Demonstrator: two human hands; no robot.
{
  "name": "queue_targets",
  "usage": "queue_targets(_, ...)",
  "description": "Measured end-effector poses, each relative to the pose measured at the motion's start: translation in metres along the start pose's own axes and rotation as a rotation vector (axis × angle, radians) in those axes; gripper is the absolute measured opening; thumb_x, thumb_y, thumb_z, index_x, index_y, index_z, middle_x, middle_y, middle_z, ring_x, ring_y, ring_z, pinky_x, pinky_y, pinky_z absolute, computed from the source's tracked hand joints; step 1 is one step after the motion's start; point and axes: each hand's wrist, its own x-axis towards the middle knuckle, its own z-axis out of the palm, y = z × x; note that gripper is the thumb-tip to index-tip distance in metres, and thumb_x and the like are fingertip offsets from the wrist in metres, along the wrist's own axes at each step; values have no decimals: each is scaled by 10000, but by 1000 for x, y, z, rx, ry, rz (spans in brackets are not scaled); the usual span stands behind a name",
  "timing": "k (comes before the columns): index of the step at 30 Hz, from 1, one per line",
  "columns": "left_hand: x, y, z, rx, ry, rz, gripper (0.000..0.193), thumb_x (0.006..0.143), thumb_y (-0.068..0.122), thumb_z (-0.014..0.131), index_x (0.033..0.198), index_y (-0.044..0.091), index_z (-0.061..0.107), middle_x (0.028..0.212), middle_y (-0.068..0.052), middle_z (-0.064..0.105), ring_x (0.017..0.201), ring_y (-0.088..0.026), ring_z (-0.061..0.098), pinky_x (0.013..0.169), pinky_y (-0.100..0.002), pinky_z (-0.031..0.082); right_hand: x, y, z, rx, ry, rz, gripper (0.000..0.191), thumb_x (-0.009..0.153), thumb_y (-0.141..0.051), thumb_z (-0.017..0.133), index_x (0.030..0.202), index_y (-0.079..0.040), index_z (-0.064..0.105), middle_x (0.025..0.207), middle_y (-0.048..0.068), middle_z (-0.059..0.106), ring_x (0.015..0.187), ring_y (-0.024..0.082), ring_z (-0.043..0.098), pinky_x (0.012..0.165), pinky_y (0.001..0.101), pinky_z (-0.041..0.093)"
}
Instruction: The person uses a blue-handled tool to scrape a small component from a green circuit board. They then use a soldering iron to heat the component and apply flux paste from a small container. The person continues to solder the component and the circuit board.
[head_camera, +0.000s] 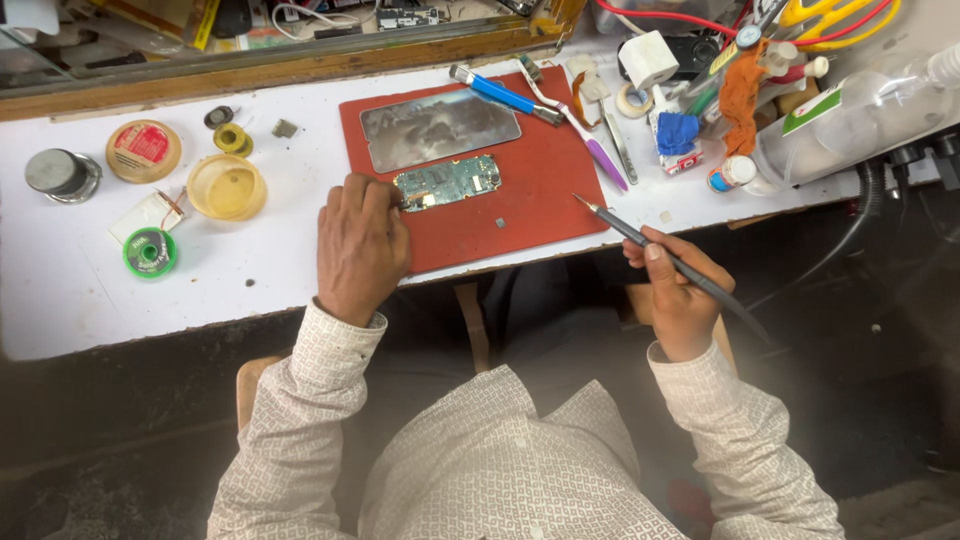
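On the white counter (90, 290), red work mat (545, 200) lying square before the seated person; near its far-left corner, grey metal plate (438, 128); just nearer than that plate, small green circuit board (448, 182), long axis running left to right across the mat, slightly tilted up toward the right; left hand (360, 245) resting on the mat's left edge, fingers curled together, fingertips touching the board's left end, pinning rather than gripping; right hand (680, 295) off the counter's near edge, down and to the right of the board, closed around a thin dark soldering tool (660, 255); tool's tip pointing up-left toward the board, yet well apart from it; left hand clearly the nearer; tiny grey chip (499, 222) loose on the mat between board and tip.
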Motion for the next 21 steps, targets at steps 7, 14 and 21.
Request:
queue_targets(7, 1, 0, 0, 24, -2, 3, 157, 864, 8, 649, 1014, 40, 614, 999, -101, 556, 898, -287, 553, 814, -422, 451, 0, 32, -12, 345, 223, 256, 248, 1057, -206, 666, 1075, 41, 686, 873, 134, 727, 750, 194, 700, 722, 328, 594)
queue_targets(14, 1, -1, -1, 22, 8, 10, 162, 865, 3, 643, 1020, 43, 618, 1012, -100, 560, 920, -294, 554, 826, -427, 452, -9, 39, -29, 427, 268, 278, 217, 1072, -176, 647, 1058, 37, 688, 884, 127, 712, 761, 195, 699, 724, 334, 603)
queue_targets(21, -1, -2, -1, 21, 15, 11, 173, 862, -7, 641, 1027, 39, 618, 1012, -103, 558, 924, -293, 554, 822, -426, 449, -61, 44, -130, 104, 542, -203, 120, 1091, -87, 576, 1104, 22, 624, 1114, 144, 678, 826, 217, 705, 713, 344, 622)
